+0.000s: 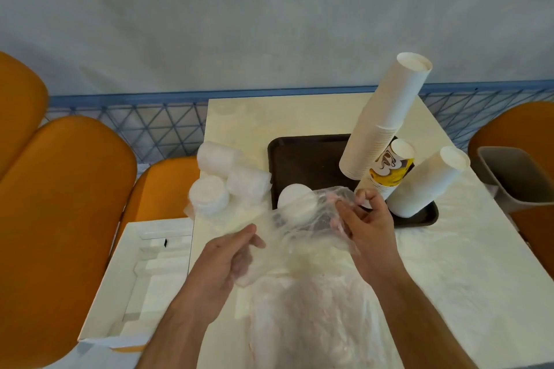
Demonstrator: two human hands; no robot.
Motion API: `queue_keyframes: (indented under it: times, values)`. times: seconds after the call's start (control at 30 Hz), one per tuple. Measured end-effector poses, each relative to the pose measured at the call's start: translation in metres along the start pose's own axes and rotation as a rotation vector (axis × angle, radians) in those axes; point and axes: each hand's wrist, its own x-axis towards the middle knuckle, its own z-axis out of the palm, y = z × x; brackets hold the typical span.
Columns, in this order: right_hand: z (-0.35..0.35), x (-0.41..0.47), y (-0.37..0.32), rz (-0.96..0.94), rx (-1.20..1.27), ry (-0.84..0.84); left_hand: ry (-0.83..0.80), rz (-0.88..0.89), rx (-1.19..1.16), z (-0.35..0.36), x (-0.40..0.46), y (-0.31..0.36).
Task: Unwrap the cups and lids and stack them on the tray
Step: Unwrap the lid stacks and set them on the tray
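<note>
Tray left half: bare dark tray (302,159), open from above.
Tray right half: three leaning cup stacks (386,117) crowd it.
Tray near edge: clear plastic wrap (302,219) and a lid stack (295,199) block entry.
Table left edge: wrapped lid bundles (227,177) stand beside the tray.
Far table: open cream table (269,117).

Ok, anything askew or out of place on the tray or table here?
Yes. The tallest cup stack on the tray leans well off vertical. The printed cup stack and a shorter white stack beside it tilt too. Loose plastic wrap lies on the table.
</note>
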Motion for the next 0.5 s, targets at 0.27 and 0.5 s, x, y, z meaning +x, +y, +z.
queue_keyframes:
  times: [0.27,0.5]
  values:
    - [-0.022,-0.009,-0.006,-0.026,-0.060,0.198,0.060,0.179,-0.094,0.000,0.007,-0.004]
    - [-0.038,-0.019,-0.017,-0.076,-0.170,-0.108,-0.152,0.053,-0.245,0.017,0.010,-0.006]
